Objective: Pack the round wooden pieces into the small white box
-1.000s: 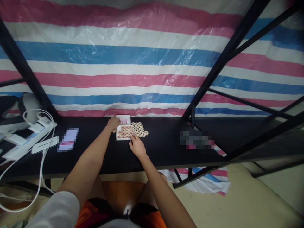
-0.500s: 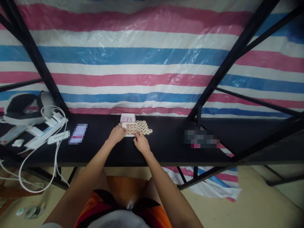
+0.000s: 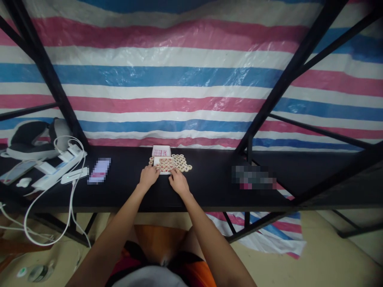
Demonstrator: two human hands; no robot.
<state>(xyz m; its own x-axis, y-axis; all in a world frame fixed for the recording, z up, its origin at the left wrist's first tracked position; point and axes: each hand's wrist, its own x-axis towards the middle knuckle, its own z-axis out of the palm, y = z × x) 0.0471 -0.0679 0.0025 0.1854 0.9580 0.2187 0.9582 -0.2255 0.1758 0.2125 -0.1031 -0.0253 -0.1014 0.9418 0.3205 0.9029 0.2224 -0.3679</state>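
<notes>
While discs [image 3: 180, 161] flank the box [image 3: 156, 161], cables [image 3: 71, 207] sprawl left.

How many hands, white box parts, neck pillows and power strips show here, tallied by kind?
Hands: 2 (left hand, right hand)
White box parts: 2 (front box part, rear box part)
Neck pillow: 1
Power strip: 1
Total: 6

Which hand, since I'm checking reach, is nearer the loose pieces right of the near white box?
Right. The right hand is in front of those loose pieces, at the right corner of the near white box; the left hand is farther, at its left.
</notes>
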